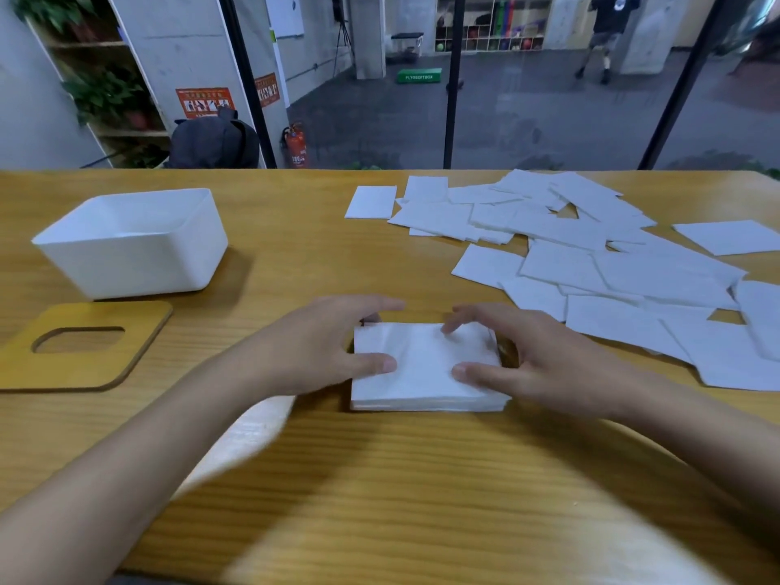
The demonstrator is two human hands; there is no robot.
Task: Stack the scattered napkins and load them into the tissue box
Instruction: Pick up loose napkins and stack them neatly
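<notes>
A neat stack of white napkins (424, 373) lies on the wooden table (380, 479) in front of me. My left hand (325, 348) grips its left side, thumb on top and fingers along the far edge. My right hand (540, 361) holds the right side, thumb and fingertips resting on the top sheet. Several loose napkins (591, 255) lie scattered over the right half of the table. The white tissue box (135, 242) stands open and empty at the far left. Its wooden lid (84, 348) with an oval slot lies flat just in front of the box.
One more napkin (253, 432) lies partly under my left forearm. Behind the table's far edge are black posts, a dark backpack (215, 139) and a red fire extinguisher (295, 145). A person walks in the far background.
</notes>
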